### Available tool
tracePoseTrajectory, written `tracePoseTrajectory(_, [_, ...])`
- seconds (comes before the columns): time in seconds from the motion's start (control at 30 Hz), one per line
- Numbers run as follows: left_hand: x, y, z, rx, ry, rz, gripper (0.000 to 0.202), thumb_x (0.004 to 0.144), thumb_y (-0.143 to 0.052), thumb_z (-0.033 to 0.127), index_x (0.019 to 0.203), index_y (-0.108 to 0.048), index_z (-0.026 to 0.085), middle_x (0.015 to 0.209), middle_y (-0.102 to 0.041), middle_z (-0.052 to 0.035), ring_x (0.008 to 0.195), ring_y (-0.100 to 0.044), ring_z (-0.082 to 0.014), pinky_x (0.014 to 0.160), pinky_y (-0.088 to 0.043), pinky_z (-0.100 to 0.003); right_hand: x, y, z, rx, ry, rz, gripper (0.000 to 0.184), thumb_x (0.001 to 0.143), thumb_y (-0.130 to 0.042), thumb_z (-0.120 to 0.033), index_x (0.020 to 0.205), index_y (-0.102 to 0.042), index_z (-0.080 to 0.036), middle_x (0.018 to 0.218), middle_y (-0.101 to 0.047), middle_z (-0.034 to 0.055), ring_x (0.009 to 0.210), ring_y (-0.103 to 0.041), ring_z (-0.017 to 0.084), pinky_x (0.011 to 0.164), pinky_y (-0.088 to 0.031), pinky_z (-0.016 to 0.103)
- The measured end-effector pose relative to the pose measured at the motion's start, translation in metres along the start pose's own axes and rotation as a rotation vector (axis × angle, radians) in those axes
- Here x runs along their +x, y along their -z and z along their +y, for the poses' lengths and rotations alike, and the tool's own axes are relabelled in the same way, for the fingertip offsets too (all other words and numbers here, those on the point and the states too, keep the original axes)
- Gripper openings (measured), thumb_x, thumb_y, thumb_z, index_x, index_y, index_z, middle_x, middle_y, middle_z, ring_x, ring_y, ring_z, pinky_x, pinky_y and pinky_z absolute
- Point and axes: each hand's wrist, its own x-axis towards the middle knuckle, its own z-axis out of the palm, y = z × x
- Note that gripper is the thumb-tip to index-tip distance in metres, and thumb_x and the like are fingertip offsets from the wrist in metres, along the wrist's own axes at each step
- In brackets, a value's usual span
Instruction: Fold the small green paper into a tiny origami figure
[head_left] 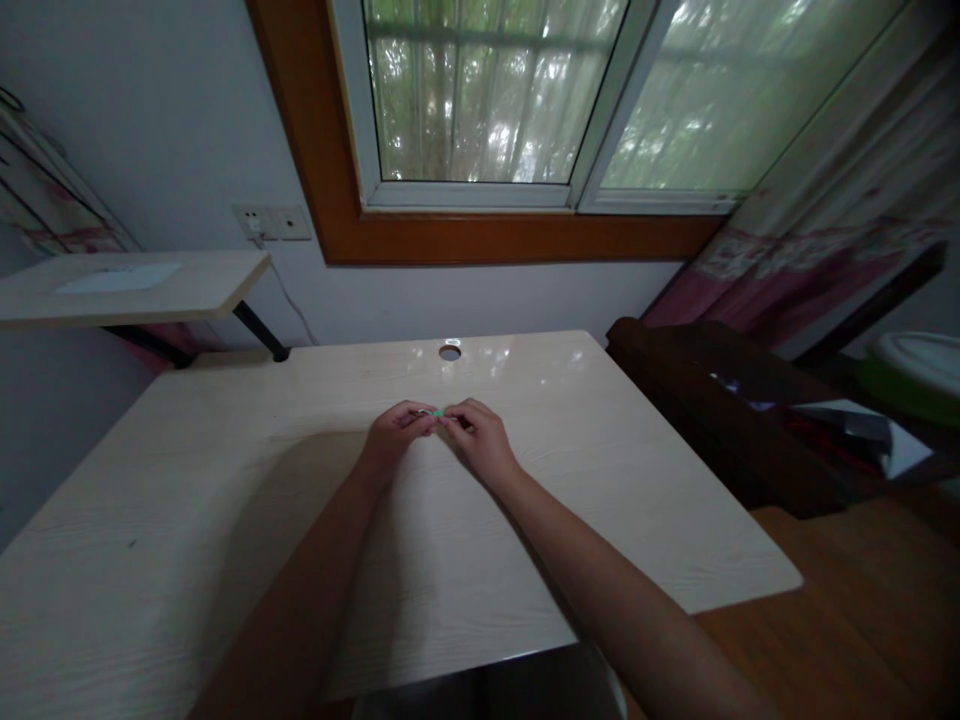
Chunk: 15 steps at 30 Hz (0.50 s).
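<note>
A small green piece [439, 412] shows between my fingertips; it is too small to tell its kind. My left hand [401, 425] pinches it from the left, where a thin whitish bit shows beside the fingers. From the other side, my right hand [474, 430] closes thumb and fingers on it too. Both hands are close together, just above or on the pale wood-grain table [615, 520]; I cannot tell if they rest on it. Much of the piece is covered by the fingers.
Behind the table's round cable hole [450, 353] stands the wall with a window [495, 100]. A raised shelf [247, 265] on black legs is at the left, below a wall socket [271, 222] with a cable. Dark wooden furniture [697, 400] stands along the right edge, holding assorted items.
</note>
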Motion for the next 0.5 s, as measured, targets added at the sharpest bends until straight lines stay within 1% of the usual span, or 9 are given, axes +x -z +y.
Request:
tracePoseTrajectory(0.13, [-0.001, -0.001, 0.002, -0.017, 0.037, -0.006, 0.03, 0.07, -0.079, 0.034, 0.09, -0.069, 0.015, 0.081, -0.071, -0.0037, 0.074, -0.065, -0.016, 0.075, -0.053, -0.03, -0.001, 0.0, -0.002, -0.02, -0.007, -0.004, 0.011, 0.089, -0.063, -0.027, 0.092, -0.07, -0.02, 0.082, -0.063, 0.0042, 0.075, -0.057, 0.016, 0.069, -0.045, 0.028])
tracePoseTrajectory(0.27, [0.0, -0.002, 0.001, 0.04, 0.056, -0.025, 0.032, 0.068, -0.08, 0.036, 0.091, -0.07, 0.015, 0.075, -0.071, -0.0033, 0.072, -0.067, -0.0171, 0.075, -0.054, -0.031, -0.007, 0.001, -0.006, -0.035, -0.04, 0.024, 0.012, 0.09, -0.061, -0.028, 0.092, -0.07, -0.02, 0.083, -0.063, 0.0047, 0.076, -0.058, 0.017, 0.07, -0.046, 0.028])
tracePoseTrajectory(0.37, [0.0, -0.002, -0.003, 0.074, 0.059, -0.045, 0.036, 0.067, -0.08, 0.035, 0.094, -0.069, 0.015, 0.078, -0.07, -0.0037, 0.072, -0.068, -0.0174, 0.074, -0.055, -0.031, -0.013, 0.003, -0.008, -0.031, -0.058, 0.033, 0.013, 0.091, -0.06, -0.028, 0.093, -0.07, -0.02, 0.084, -0.064, 0.0051, 0.077, -0.059, 0.017, 0.07, -0.046, 0.028])
tracePoseTrajectory(0.5, [-0.007, -0.002, -0.007, 0.201, 0.039, -0.025, 0.038, 0.068, -0.078, 0.033, 0.101, -0.067, 0.016, 0.082, -0.069, -0.0029, 0.074, -0.069, -0.0173, 0.074, -0.055, -0.029, -0.023, 0.007, -0.012, -0.024, -0.053, 0.012, 0.011, 0.09, -0.062, -0.027, 0.092, -0.069, -0.02, 0.085, -0.064, 0.0049, 0.079, -0.06, 0.017, 0.072, -0.046, 0.028])
